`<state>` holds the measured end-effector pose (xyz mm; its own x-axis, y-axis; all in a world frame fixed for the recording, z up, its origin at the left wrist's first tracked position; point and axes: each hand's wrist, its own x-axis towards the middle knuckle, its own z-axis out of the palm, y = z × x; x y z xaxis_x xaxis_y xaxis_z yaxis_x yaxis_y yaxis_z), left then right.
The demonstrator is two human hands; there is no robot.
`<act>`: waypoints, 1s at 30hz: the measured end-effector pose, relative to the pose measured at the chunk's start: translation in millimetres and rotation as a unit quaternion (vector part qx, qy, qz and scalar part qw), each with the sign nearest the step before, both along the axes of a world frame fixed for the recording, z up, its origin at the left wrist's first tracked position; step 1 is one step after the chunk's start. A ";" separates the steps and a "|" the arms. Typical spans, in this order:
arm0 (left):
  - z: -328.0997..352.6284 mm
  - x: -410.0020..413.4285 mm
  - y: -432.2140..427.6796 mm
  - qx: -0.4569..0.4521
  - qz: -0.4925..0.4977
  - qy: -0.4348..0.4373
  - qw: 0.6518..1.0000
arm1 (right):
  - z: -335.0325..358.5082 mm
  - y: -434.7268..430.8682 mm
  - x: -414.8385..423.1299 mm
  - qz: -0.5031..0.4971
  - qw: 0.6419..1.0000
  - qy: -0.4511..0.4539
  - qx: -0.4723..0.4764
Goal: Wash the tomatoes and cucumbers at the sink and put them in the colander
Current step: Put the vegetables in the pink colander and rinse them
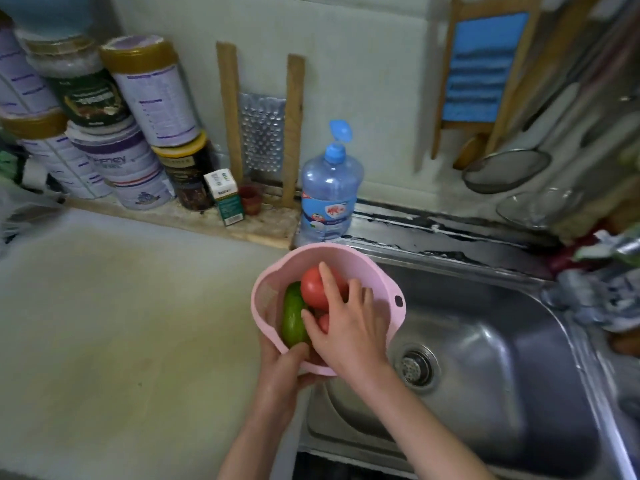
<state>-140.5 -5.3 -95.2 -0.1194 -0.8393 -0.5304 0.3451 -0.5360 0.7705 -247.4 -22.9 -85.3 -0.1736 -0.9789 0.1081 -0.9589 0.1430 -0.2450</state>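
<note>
My left hand [287, 365] holds the pink colander [381, 271] from below at its near rim, with the thumb curled over the rim to the inside. The colander is above the left edge of the sink [485, 341], where the sink meets the tabletop [121, 323].

In the colander I see 1 cucumber [292, 315] at the left side and 2 tomatoes. My right hand [353, 327] reaches into the colander from the right and grips the big tomato [315, 289]: the index finger lies over its top, the thumb is under it beside the cucumber, and the other fingers curl at its right side. The small tomato [324, 322] shows only a little, under my palm.

The drain [415, 365] is just right of my right wrist. Behind the colander a blue soap bottle [329, 192] stands at the wall. A metal grater [263, 133] leans on the wall to its left, and stacked tins [152, 98] are further left.
</note>
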 end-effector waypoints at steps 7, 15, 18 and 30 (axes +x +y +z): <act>-0.1 -75.7 15.7 0.012 -0.051 0.002 0.999 | 15.4 47.3 -127.7 0.009 0.985 -0.119 -0.122; 0.6 -200.3 57.0 0.097 -0.077 0.069 0.990 | 4.1 116.2 -319.8 -0.113 0.968 -0.160 -0.154; -1.1 -242.1 65.8 0.126 -0.073 0.062 0.987 | -10.0 121.8 -374.4 -0.139 0.973 -0.154 -0.099; 8.9 -301.3 71.8 0.076 -0.089 0.000 0.993 | -15.4 91.9 -454.4 -0.075 0.997 0.016 0.020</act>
<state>-441.8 66.4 -86.3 -0.2584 -0.7152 -0.6493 0.2347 -0.6985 0.6760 -701.8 69.1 -100.7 -0.3147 -0.9460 0.0778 -0.9336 0.2938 -0.2052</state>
